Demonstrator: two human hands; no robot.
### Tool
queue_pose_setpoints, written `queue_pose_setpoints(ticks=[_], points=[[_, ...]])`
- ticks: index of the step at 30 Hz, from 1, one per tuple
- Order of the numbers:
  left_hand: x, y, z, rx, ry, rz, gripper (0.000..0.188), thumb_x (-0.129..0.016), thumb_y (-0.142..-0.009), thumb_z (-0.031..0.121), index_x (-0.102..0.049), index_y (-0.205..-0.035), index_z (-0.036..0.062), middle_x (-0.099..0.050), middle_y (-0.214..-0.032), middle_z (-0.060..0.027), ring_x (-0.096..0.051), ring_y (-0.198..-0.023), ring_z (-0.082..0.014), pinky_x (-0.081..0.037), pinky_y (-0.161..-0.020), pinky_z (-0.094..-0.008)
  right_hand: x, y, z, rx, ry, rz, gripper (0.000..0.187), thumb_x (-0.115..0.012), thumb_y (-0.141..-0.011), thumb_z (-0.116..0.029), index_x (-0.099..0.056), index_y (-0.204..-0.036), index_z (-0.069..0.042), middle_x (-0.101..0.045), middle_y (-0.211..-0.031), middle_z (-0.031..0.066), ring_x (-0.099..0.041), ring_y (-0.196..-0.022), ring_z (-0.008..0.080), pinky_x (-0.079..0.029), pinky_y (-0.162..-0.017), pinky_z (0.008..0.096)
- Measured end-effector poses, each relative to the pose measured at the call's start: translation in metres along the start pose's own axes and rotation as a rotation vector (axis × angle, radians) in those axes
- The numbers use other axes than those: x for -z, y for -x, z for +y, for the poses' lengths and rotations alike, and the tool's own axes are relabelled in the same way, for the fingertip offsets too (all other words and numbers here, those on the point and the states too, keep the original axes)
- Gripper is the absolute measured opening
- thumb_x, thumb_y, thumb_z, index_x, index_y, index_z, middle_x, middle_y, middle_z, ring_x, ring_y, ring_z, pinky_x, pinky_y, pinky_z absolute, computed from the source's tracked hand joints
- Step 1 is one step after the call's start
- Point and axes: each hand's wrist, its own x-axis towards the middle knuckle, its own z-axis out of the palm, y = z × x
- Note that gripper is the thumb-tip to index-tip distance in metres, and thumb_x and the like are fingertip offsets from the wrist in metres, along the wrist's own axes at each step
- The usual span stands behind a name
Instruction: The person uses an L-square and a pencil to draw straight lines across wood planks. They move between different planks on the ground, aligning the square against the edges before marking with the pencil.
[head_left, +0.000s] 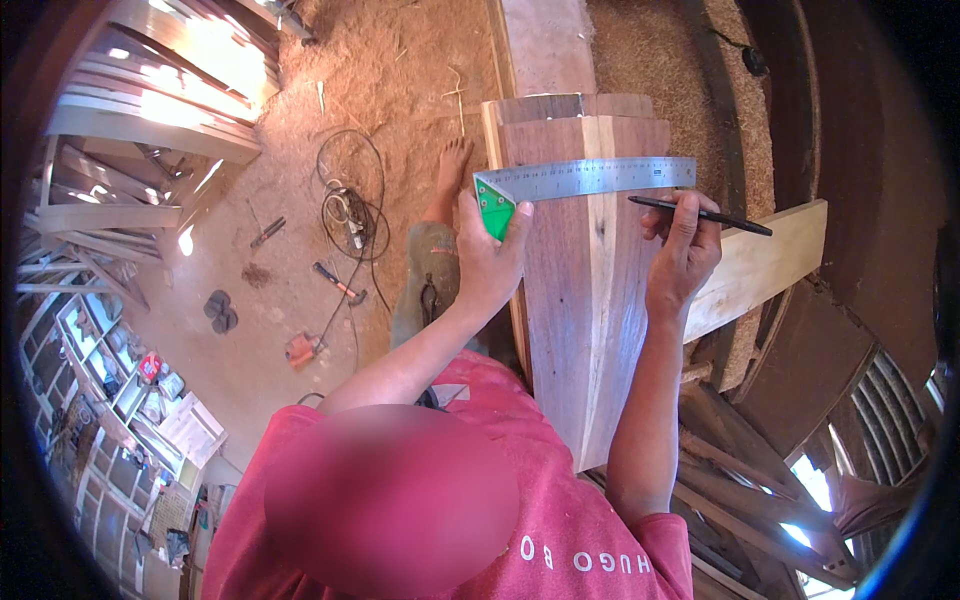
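My left hand [493, 257] is closed round the green handle of a try square [600, 177], the handle lying along the left edge of a wooden panel [560, 300]. Its metal ruled blade stretches across the panel to the right. The panel is made of reddish-brown boards with a pale strip down the middle. My right hand [684, 245] pinches a black pen [715, 213] over the panel's right side, just below the blade's far end. The pen's tip points left, and I cannot tell whether it touches the wood.
A pale board [765, 255] juts out to the right under the panel. On the dusty floor to the left lie a hammer [338, 283], a coiled cable [350, 220] and a pair of sandals [220, 311]. Timber pieces [150, 130] are stacked at the far left.
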Motion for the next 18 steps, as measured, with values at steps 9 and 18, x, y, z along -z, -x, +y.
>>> queue_pose_setpoints(ticks=[9,18], points=[[-0.0012,-0.0044,-0.0036,-0.064,-0.034,0.023,0.036,-0.071,-0.096,0.02,-0.048,-0.115,-0.0005,-0.065,-0.099,-0.0149,-0.065,-0.091,-0.026,-0.051,-0.083,-0.0403,-0.0021,0.0014,0.0038,-0.021,0.023,0.006,0.03,-0.053,-0.109,-0.033,-0.059,-0.101,-0.004,-0.061,-0.073,0.0037,-0.057,-0.065,0.0098,-0.046,-0.059,0.0254],[-0.0018,-0.0063,0.0013,-0.051,0.075,0.013,0.037,-0.071,-0.097,0.021,-0.048,-0.116,-0.0005,-0.065,-0.1,-0.0155,-0.064,-0.092,-0.0254,-0.051,-0.084,-0.0406,-0.0012,0.002,0.0033,-0.031,0.036,0.018,0.03,-0.053,-0.109,-0.032,-0.06,-0.101,-0.005,-0.061,-0.071,0.003,-0.059,-0.063,0.0101,-0.047,-0.059,0.0249]])
